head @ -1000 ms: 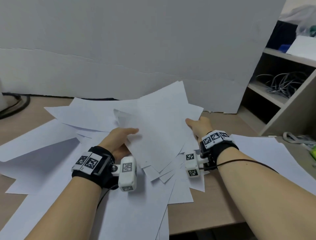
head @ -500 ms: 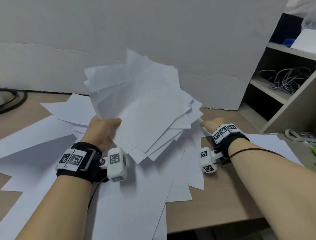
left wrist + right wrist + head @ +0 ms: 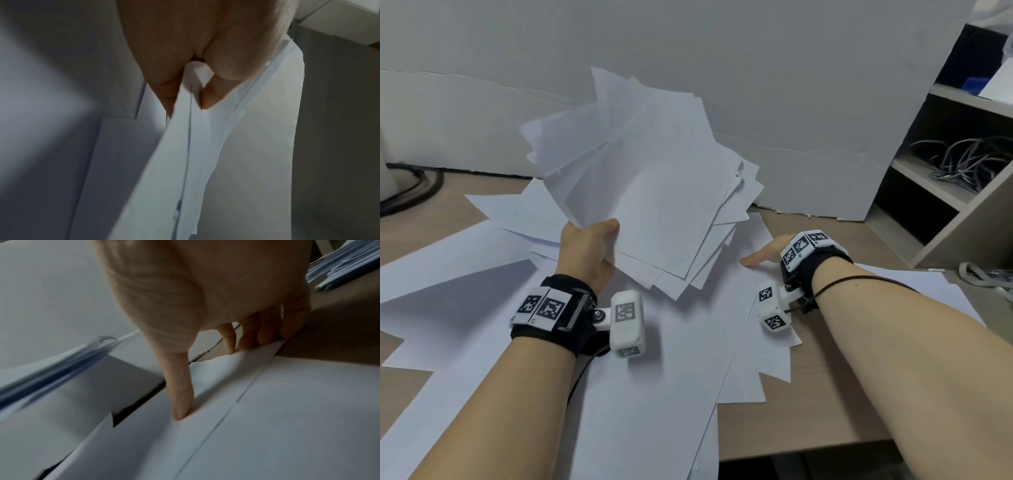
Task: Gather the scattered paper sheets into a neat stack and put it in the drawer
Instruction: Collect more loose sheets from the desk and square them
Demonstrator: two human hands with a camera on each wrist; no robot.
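The left hand (image 3: 585, 246) pinches, thumb over fingers, a corner of the fanned bundle of sheets (image 3: 654, 192), raised at frame centre, probably to clear the desk (image 3: 825, 411). Centre right, the right hand (image 3: 767, 251) lies uncurled: thumb pressing a loose sheet (image 3: 222, 373), fingertips buckling its far edge, likely to lift it.

I see a loose, fanned bundle of white paper sheets (image 3: 654, 205) raised off the desk (image 3: 825, 404) and tilted up, its corners jutting unevenly, pinched at its lower left corner by my left hand (image 3: 585, 246). More scattered sheets (image 3: 637, 394), also white, lie flat and overlapping across the desk below. One of them curls up at its far edge under my right hand (image 3: 767, 253).
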